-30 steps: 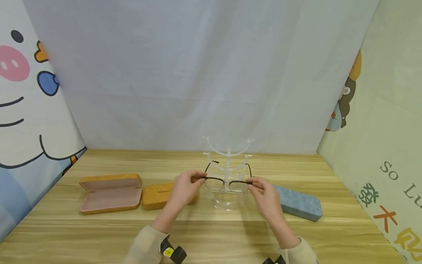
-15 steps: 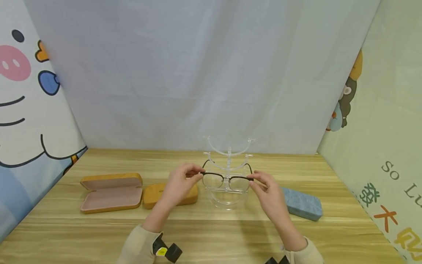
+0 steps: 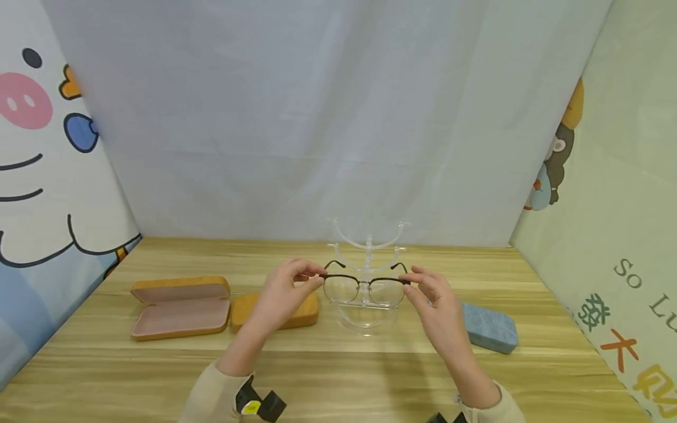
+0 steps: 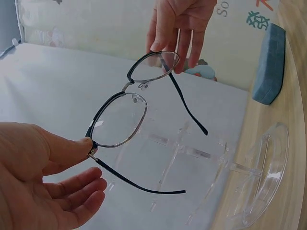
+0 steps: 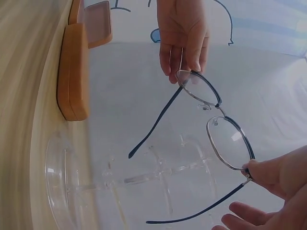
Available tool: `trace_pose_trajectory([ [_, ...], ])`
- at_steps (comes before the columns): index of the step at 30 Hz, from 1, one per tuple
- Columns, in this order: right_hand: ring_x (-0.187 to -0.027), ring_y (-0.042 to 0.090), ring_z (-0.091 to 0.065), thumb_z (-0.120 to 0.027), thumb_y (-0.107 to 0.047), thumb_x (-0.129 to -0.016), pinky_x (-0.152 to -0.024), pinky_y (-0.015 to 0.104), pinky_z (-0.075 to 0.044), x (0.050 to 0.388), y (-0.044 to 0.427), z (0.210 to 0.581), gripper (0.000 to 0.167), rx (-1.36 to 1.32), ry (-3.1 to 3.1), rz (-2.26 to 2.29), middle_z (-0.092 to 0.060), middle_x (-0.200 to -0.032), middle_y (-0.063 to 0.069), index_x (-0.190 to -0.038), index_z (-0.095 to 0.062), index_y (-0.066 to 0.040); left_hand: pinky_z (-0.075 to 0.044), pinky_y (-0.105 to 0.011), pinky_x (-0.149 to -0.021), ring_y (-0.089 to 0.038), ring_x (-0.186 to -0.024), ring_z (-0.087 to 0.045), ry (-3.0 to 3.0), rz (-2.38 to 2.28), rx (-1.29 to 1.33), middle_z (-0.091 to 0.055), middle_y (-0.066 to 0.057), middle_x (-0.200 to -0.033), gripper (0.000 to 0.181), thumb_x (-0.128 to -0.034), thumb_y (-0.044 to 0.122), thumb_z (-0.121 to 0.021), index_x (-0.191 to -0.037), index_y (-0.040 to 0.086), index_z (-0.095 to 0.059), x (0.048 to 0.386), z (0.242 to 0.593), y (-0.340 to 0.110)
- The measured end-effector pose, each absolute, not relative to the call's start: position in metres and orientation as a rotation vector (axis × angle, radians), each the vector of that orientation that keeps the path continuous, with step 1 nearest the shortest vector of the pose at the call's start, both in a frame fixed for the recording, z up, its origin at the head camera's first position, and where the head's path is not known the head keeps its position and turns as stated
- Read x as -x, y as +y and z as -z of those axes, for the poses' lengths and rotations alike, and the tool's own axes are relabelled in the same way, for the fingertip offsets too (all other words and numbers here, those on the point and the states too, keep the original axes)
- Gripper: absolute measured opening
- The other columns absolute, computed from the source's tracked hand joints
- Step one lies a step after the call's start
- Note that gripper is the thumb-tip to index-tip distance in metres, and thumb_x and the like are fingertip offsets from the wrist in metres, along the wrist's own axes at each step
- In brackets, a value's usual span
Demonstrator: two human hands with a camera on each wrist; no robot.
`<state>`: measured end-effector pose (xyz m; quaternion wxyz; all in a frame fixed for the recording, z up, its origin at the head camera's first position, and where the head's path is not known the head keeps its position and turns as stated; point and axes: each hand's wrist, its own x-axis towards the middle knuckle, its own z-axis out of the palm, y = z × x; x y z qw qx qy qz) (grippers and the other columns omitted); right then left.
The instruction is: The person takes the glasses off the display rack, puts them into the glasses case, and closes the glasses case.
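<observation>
A pair of eyeglasses (image 3: 364, 282) with dark browline rims and thin metal lower rims is held up between both hands, its temples spread and pointing away. My left hand (image 3: 285, 291) pinches the left hinge corner between thumb and finger; the left wrist view shows that thumb on the frame (image 4: 93, 143). At the other corner, my right hand (image 3: 436, 302) pinches the frame the same way. Just behind the glasses stands a clear acrylic display stand (image 3: 368, 242) with curved tiers and a rounded base. Whether the glasses touch the stand cannot be told from the head view.
On the left lies an opened yellow glasses case (image 3: 182, 314) with a pink lining. Beside it a closed yellow case (image 3: 301, 311) sits partly behind the left forearm. A blue case (image 3: 491, 328) lies right of the right hand. A grey-white cloth (image 3: 264, 129) hangs behind the wooden table (image 3: 328, 376).
Both hands have raised the glasses slightly and moved a little apart. The glasses now look more level, and their temple tips lean inward. The cases and stand have stayed put.
</observation>
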<state>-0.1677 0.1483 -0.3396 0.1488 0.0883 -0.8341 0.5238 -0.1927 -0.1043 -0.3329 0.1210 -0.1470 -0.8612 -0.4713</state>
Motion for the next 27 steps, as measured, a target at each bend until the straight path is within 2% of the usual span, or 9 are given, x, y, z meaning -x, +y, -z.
trace_pose_trajectory([
  [3, -0.122, 0.030, -0.045, -0.058, -0.019, -0.090, -0.100, 0.049, -0.037, 0.165, 0.147, 0.337, 0.023, -0.260, -2.389, -1.491, -0.047, -0.129, 0.006, -0.109, -0.064, -0.010, -0.050, -0.036, -0.082, -0.018, -0.090, -0.060, -2.495, 1.386, 0.446, -0.061, -0.003, -0.099, 0.012, -0.0839, 0.013, -0.065, -0.095, 0.012, -0.068, 0.189, 0.329, -0.106],
  [11, -0.120, 0.018, -0.045, -0.058, -0.021, -0.089, -0.098, 0.035, -0.041, 0.158, 0.142, 0.322, 0.024, -0.268, -2.347, -1.456, -0.050, -0.127, 0.002, -0.110, -0.065, -0.011, -0.050, -0.035, -0.081, -0.015, -0.089, -0.061, -2.405, 1.398, 0.496, -0.062, -0.002, -0.098, 0.015, -0.0849, 0.013, -0.064, -0.099, 0.011, -0.068, 0.180, 0.316, -0.111],
  [21, -0.103, 0.006, -0.052, -0.059, -0.015, -0.088, -0.086, 0.015, -0.046, 0.148, 0.137, 0.304, 0.020, -0.335, -2.220, -1.439, -0.056, -0.117, 0.002, -0.106, -0.067, -0.009, -0.051, -0.027, -0.080, -0.012, -0.090, -0.060, -2.269, 1.424, 0.533, -0.062, -0.001, -0.097, 0.016, -0.0842, 0.011, -0.064, -0.100, 0.009, -0.068, 0.169, 0.304, -0.112],
  [27, -0.099, 0.004, -0.055, -0.060, -0.011, -0.087, -0.083, 0.015, -0.047, 0.140, 0.134, 0.294, 0.020, -0.367, -2.153, -1.451, -0.056, -0.116, 0.004, -0.106, -0.067, -0.009, -0.049, -0.023, -0.083, -0.009, -0.090, -0.058, -2.187, 1.402, 0.557, -0.061, 0.001, -0.098, 0.015, -0.0837, 0.009, -0.064, -0.099, 0.010, -0.067, 0.160, 0.298, -0.112],
])
